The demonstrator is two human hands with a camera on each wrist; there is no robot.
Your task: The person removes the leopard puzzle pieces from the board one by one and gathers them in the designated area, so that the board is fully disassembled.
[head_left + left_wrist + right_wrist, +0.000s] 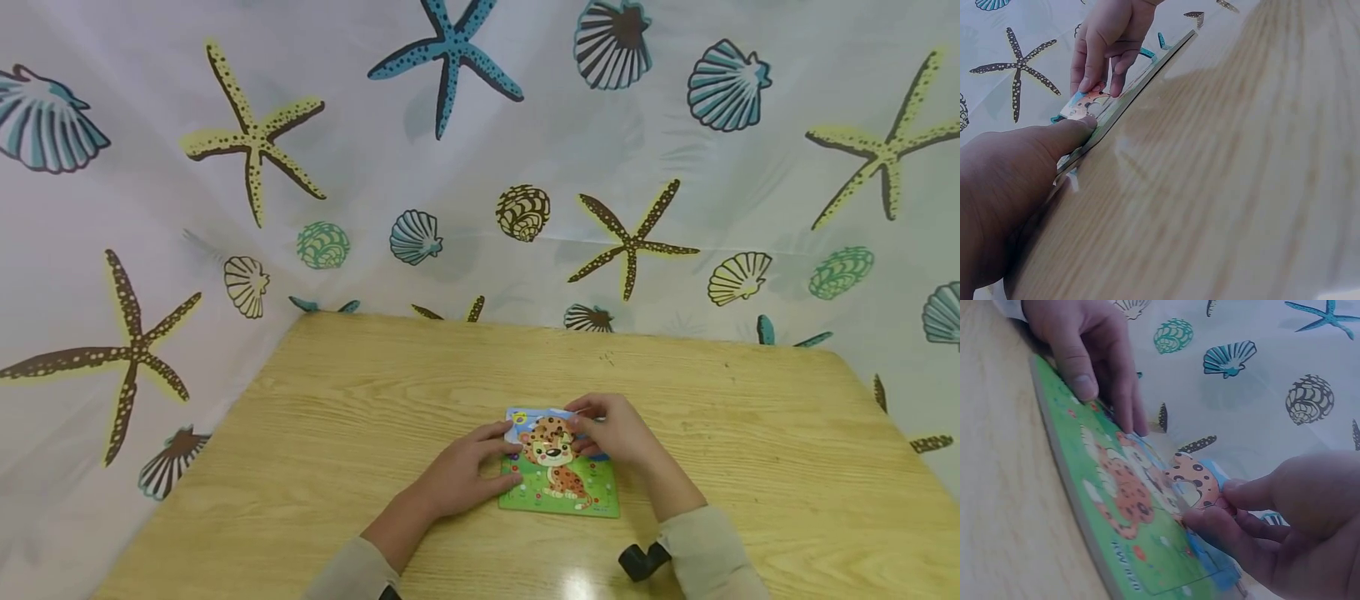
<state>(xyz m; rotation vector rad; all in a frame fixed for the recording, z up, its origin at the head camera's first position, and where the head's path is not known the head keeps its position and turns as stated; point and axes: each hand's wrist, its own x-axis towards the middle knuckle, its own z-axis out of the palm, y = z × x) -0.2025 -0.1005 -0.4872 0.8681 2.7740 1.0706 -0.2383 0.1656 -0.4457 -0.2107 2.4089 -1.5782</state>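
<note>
A jigsaw puzzle board point(525, 492) with a cartoon spotted leopard on green grass and blue sky lies on the table. My left hand point(465, 477) is at its left side, with straight fingers and thumb resting on the board. Above the board's upper right part, my right hand point(621, 435) pinches a puzzle piece point(1194, 478) between thumb and fingers. That piece carries orange fur with dark spots and a bit of blue; in the right wrist view it is tilted up from the board. The right fingers partly cover the board's upper right corner.
The wooden table point(360, 400) extends on all sides of the board. A curtain point(480, 167) printed with starfish and shells hangs behind and beside it. A black device point(643, 562) is at the right sleeve.
</note>
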